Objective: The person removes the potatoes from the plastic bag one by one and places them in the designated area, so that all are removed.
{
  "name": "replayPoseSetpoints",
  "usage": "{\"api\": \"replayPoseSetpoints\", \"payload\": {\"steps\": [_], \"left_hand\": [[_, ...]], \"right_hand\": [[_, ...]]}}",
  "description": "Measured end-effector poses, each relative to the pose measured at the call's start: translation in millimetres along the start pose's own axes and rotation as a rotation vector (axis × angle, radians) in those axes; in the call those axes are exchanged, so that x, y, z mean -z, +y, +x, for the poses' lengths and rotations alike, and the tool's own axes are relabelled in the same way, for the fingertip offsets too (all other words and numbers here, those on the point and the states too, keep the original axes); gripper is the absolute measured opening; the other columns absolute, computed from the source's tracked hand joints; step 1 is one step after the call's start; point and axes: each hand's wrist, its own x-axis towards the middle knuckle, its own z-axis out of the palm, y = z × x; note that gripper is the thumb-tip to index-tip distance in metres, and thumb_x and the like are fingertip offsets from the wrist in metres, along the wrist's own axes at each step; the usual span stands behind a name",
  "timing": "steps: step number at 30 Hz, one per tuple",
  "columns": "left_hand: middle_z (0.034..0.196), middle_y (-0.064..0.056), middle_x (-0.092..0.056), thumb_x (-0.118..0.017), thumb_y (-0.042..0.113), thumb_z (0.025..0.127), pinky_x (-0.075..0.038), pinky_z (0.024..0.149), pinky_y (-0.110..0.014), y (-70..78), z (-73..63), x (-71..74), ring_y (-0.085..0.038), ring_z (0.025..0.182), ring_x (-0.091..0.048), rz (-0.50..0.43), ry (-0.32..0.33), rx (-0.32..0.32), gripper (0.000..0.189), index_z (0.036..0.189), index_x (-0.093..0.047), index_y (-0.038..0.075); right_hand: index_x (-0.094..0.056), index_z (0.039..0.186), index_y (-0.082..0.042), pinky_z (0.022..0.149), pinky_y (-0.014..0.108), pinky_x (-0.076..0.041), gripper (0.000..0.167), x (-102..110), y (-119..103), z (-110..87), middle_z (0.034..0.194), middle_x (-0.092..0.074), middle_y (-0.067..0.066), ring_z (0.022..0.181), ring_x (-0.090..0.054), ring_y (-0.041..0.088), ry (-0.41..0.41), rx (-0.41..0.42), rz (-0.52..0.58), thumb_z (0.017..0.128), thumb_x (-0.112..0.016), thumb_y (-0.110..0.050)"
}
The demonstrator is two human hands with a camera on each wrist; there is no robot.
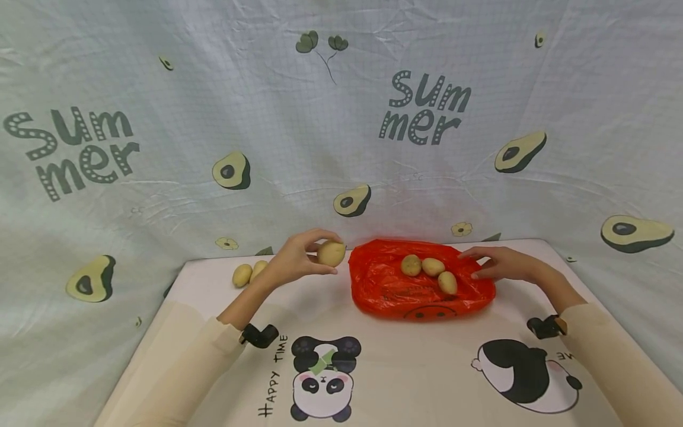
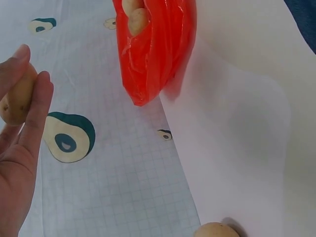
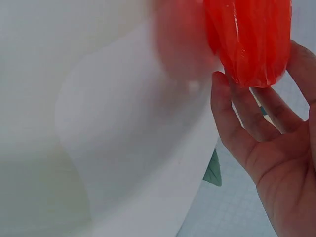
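Observation:
My left hand (image 1: 301, 258) holds a pale yellow potato (image 1: 331, 253) between thumb and fingers, raised just left of the red plastic bag (image 1: 373, 290). Three potatoes lie in a cluster in the bag, one of them a browner potato (image 1: 411, 265). At the bag's right end is my right hand (image 1: 504, 263), thumb and fingers around its edge. In the right wrist view the bag's end (image 3: 256, 44) hides some fingertips of that hand (image 3: 281, 158). The left wrist view shows the held potato (image 2: 19, 96) close up against the fingers.
Behind my left hand, two more potatoes lie on the table, the left potato (image 1: 242, 276) in plain sight and the other potato (image 1: 259, 268) partly hidden. The pale tablecloth (image 1: 416, 367) carries panda prints. A light curtain (image 1: 288, 118) with avocado prints hangs behind the table.

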Motion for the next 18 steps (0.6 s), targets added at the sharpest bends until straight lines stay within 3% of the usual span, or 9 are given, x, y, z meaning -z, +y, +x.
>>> {"api": "replayPoseSetpoints", "payload": {"steps": [11, 18], "left_hand": [[0.126, -0.009, -0.064, -0.091, 0.003, 0.073, -0.060, 0.088, -0.040, -2.8, -13.6, 9.9, -0.032, 0.104, -0.068, 0.007, 0.038, 0.022, 0.059, 0.126, -0.066, 0.010], [0.129, -0.012, -0.061, -0.089, -0.002, 0.072, -0.060, 0.086, -0.037, -7.8, -24.3, 17.0, -0.036, 0.105, -0.069, 0.017, 0.083, 0.031, 0.060, 0.127, -0.065, 0.007]], "right_hand": [[-0.059, 0.139, -0.008, 0.084, 0.045, -0.060, 0.049, -7, 2, -7.1, 0.141, -0.055, 0.026, 0.121, -0.057, 0.049, 0.069, 0.045, -0.038, 0.095, -0.072, -0.024], [-0.057, 0.141, -0.008, 0.085, 0.045, -0.060, 0.051, -9, 4, -15.4, 0.142, -0.054, 0.026, 0.121, -0.058, 0.048, 0.083, 0.046, 0.005, 0.094, -0.073, -0.021]]}}
